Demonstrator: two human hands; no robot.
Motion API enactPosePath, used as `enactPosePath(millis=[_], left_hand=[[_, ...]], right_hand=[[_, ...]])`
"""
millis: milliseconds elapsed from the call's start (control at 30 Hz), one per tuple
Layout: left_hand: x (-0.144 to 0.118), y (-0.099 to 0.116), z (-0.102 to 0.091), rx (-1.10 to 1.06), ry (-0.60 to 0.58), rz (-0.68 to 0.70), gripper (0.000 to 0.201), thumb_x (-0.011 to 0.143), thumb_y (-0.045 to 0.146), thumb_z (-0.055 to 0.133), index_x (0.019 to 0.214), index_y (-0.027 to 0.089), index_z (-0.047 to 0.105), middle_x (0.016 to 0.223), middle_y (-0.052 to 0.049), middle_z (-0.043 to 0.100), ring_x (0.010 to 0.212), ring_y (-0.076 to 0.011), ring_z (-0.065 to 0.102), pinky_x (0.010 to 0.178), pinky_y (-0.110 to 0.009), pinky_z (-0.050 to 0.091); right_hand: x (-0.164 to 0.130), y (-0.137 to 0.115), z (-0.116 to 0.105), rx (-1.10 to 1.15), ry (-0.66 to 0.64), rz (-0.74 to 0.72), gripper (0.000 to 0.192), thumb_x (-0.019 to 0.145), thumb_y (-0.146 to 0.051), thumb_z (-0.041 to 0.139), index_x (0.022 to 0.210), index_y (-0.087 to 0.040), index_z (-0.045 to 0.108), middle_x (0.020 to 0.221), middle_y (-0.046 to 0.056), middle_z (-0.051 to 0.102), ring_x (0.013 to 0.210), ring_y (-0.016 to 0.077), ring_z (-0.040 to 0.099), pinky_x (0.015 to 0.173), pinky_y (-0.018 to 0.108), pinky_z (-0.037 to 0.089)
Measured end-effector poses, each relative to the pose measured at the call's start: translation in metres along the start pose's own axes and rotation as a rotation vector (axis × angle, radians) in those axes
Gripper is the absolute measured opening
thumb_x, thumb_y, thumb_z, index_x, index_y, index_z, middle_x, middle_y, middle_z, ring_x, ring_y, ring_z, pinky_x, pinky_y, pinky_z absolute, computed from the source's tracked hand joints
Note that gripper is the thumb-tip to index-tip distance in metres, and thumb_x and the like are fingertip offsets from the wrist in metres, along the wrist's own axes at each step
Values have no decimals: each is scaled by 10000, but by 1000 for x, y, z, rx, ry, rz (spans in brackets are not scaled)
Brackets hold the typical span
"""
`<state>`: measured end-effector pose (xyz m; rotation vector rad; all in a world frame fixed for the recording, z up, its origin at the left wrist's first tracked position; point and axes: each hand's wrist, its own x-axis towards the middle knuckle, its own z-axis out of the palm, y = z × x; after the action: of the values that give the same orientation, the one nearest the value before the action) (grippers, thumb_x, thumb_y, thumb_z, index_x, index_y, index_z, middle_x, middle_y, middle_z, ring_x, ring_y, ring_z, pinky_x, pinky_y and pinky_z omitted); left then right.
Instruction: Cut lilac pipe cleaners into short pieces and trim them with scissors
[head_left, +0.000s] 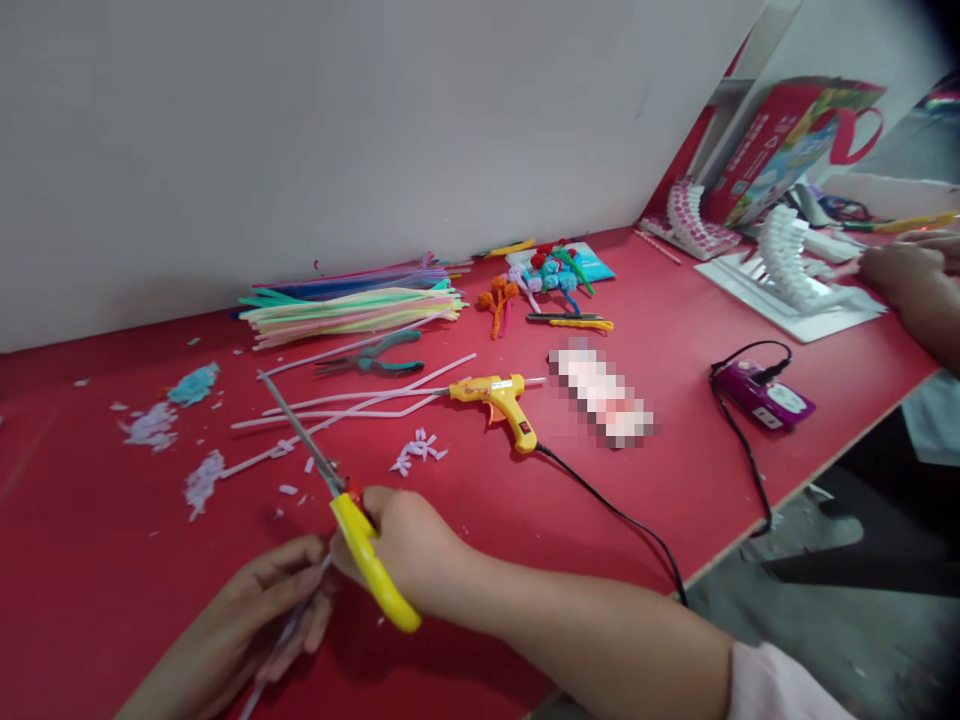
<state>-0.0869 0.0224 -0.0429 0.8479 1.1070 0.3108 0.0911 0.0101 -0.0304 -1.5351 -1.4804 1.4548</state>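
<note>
On red tabletop (90, 560), right hand (409, 545) grasps yellow-handled steel scissors (352, 530).

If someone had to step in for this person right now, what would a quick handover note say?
Right hand: closed on the yellow-handled scissors, blades pointing up-left over the red table.
Left hand: pinching a thin pale pipe cleaner just beside the scissors.
Nearby: white pipe cleaners, lilac snippets, yellow glue gun, pliers, coloured pipe cleaner bundle.
Done: small flowers lie by the wall, trimmings scattered around.
Left: the held piece looks uncut so far; many stems unused.
</note>
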Motion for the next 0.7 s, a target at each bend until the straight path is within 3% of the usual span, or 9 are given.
enactPosePath(millis=[233, 700], left_hand=[[3, -4, -2, 10, -31, 25, 321, 689, 430, 592, 919, 213, 532, 530, -21, 618, 328, -104, 470, 357, -189, 352], [4, -1, 1, -18, 38, 45, 320, 606, 398, 673, 866, 217, 625, 501, -9, 595, 351, -103, 456, 365, -199, 366]], right_hand=[[0, 3, 2, -105, 17, -33, 229, 704, -368, 510, 841, -190, 554, 666, -5, 592, 528, 100, 501, 384, 158, 269], [-1, 1, 1, -114, -4, -27, 302, 635, -384, 581, 870, -195, 567, 708, 6, 635, 571, 124, 558, 396, 162, 296]])
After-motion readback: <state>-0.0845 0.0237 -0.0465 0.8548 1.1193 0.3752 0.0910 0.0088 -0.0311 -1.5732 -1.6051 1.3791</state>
